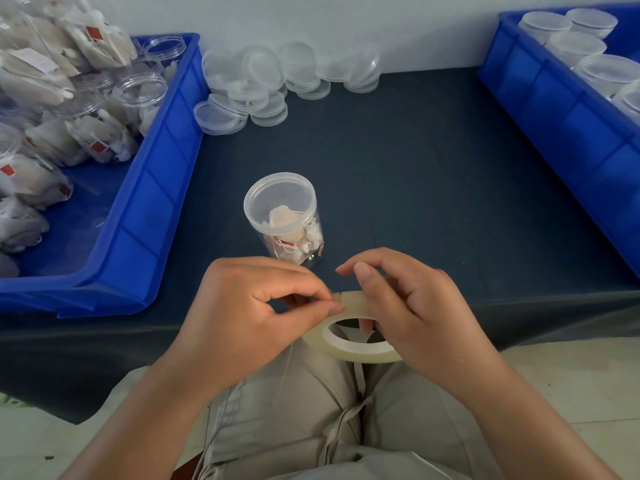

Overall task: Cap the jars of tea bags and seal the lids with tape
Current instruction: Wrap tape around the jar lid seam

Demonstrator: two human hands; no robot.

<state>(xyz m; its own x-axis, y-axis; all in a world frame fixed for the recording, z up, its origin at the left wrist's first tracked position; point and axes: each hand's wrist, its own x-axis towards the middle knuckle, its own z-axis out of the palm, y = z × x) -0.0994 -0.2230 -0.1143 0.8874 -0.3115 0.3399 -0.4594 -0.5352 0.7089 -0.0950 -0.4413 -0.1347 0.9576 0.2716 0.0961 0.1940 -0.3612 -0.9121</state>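
Note:
A clear jar of tea bags [287, 233] stands upright on the dark table with a clear lid [280, 201] on top. Just in front of it, over the table's near edge, my right hand [412, 306] holds a roll of clear tape [349, 344], fingers through its core. My left hand [256, 306] pinches the loose tape end [337, 299] between thumb and forefinger at the top of the roll. Both hands are near the jar, not touching it.
A blue bin [162, 188] at the left holds uncapped jars of tea bags [97, 143]. Loose clear lids [277, 81] are piled at the back by the wall. Another blue bin [554, 109] at the right holds capped jars [575, 46].

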